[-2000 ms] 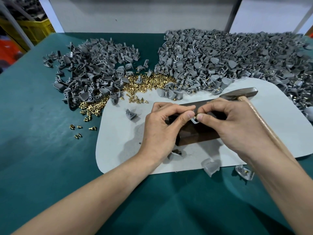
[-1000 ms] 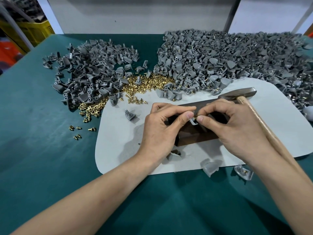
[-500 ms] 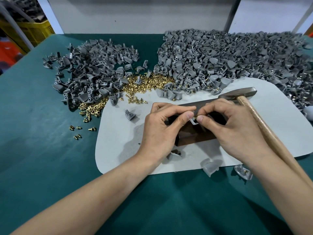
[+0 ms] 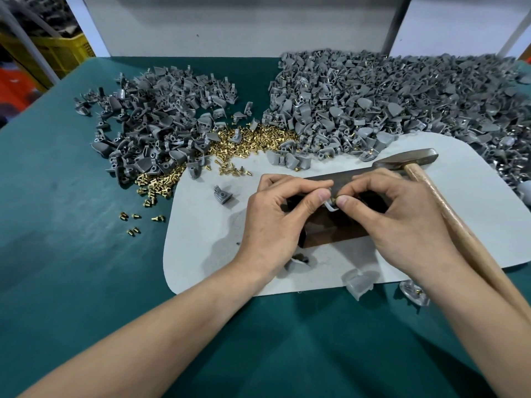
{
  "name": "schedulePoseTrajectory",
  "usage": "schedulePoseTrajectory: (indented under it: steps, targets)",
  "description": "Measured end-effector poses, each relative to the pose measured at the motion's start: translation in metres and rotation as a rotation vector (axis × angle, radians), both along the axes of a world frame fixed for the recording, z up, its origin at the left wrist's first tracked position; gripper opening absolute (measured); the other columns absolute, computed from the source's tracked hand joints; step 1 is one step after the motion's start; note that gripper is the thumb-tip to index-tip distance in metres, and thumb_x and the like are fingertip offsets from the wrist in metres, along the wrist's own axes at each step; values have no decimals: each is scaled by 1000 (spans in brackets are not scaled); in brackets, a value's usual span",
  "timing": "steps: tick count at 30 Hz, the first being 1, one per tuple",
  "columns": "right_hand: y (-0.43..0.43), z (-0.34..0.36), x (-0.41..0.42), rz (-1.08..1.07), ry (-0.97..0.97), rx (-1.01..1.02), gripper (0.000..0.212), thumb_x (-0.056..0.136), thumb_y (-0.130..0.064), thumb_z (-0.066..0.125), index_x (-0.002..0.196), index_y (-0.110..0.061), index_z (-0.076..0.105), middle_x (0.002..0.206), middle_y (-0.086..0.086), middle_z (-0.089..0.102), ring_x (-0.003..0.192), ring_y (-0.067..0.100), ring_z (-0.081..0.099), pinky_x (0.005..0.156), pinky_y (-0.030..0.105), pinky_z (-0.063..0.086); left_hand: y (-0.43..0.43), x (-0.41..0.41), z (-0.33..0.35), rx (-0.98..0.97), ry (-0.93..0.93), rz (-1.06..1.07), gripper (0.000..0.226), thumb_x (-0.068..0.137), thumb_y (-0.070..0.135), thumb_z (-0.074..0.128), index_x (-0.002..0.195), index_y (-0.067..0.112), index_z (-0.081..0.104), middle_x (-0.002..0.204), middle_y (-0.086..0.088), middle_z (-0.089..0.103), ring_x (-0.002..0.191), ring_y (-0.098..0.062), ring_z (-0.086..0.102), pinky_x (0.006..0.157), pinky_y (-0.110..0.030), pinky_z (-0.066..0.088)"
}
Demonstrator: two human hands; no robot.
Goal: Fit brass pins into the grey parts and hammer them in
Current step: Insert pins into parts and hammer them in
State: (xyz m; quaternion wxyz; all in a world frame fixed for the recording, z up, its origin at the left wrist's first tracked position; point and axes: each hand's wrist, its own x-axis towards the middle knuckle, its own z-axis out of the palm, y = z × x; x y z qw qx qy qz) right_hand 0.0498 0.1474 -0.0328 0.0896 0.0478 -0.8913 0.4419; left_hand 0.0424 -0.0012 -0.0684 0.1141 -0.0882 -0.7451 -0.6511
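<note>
Two bare forearms come in from the bottom edge of the head view and slant toward each other. They meet over a dark block [image 4: 330,229] that lies on a pale mat [image 4: 201,254].

The left hand [image 4: 275,222] sits knuckles-up with its wrist low over the mat. Its fingers are curled, and the thumb and forefinger pinch a small grey part [image 4: 330,207] just above the block. Only a pale curved edge of the part shows between the fingertips.

The right hand [image 4: 402,225] faces it, also knuckles-up with fingers bent. Its thumb and forefinger nip a brass pin [image 4: 334,200] and hold it right against the grey part. The two thumbs almost touch.

A hammer [image 4: 413,159] lies with its steel head at the far end of the block. Its wooden handle runs back along the outer side of the right hand and under that forearm. Whether the hidden fingers hold the handle, I cannot tell.

Beyond the mat, on the green cloth [image 4: 71,254], a left pile of grey parts [image 4: 152,127] sits apart from a larger right pile [image 4: 402,104]. A heap of brass pins [image 4: 250,142] spills between them onto the mat's far edge. A few loose pins [image 4: 135,222] lie on the cloth to the left. One lone part [image 4: 222,194] rests on the mat near the left hand.
</note>
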Motion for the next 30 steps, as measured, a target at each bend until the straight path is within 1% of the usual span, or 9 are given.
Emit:
schedulePoseTrajectory:
  steps: [6,11,13,18,22,30]
  targets:
    - [-1,0,-1,11,-6,6,15,78,-18,72,72,-30,66,82,-12,59,91,11,54,82,29,42,0,0,2,-6,11,1,15,79,28,71,86,41,70,80,34,61,99,0,48,93,-29,47]
    - [-1,2,0,14,-8,-1,17,78,-18,72,71,-32,65,83,-12,60,92,11,54,81,27,41,1,0,2,-9,13,6,17,80,26,72,86,42,70,80,34,61,99,0,48,94,-41,49]
    - [-1,3,0,18,-8,1,19,79,-17,72,70,-33,65,83,-12,60,90,10,54,79,25,39,1,-1,2,-7,17,8,16,79,27,71,86,42,70,80,34,61,99,-1,48,93,-44,49]
    - [-1,4,1,25,-24,10,20,79,-16,72,70,-32,64,81,-13,60,89,9,53,78,24,37,2,0,3,-10,24,3,16,79,29,71,86,43,70,81,36,60,101,-5,49,93,-46,49]
    - [-1,4,0,25,-30,5,18,80,-16,72,71,-30,66,82,-11,60,90,11,54,81,27,40,1,0,3,-12,22,3,17,80,25,71,88,41,70,81,38,59,99,-3,48,94,-45,49]
    - [-1,3,0,20,-25,0,17,79,-16,73,71,-31,66,81,-12,59,90,11,54,81,28,40,1,0,2,-16,22,1,17,80,24,72,88,39,70,79,35,60,97,0,47,92,-42,49]
